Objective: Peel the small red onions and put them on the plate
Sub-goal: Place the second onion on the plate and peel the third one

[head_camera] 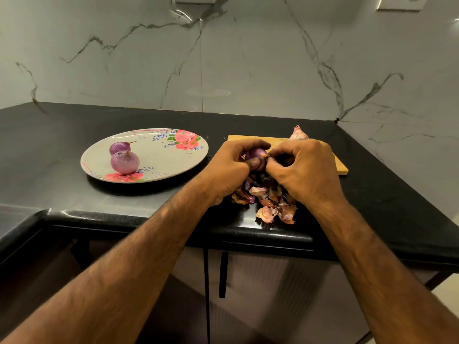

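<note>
My left hand (229,167) grips a small red onion (258,155) above the counter, its purple flesh partly bare. My right hand (304,167) pinches the skin at the onion's right side. Two peeled purple onions (124,162) (120,147) lie on the left part of a floral plate (173,157). An unpeeled onion (298,134) sits on the wooden cutting board (340,165) behind my right hand. Loose onion skins (269,204) are heaped on the counter below my hands.
The black counter (49,150) runs along a marble wall (223,58) and turns a corner at the right. Its front edge (149,219) lies just under the skins. Cabinet doors with a dark handle (223,274) are below.
</note>
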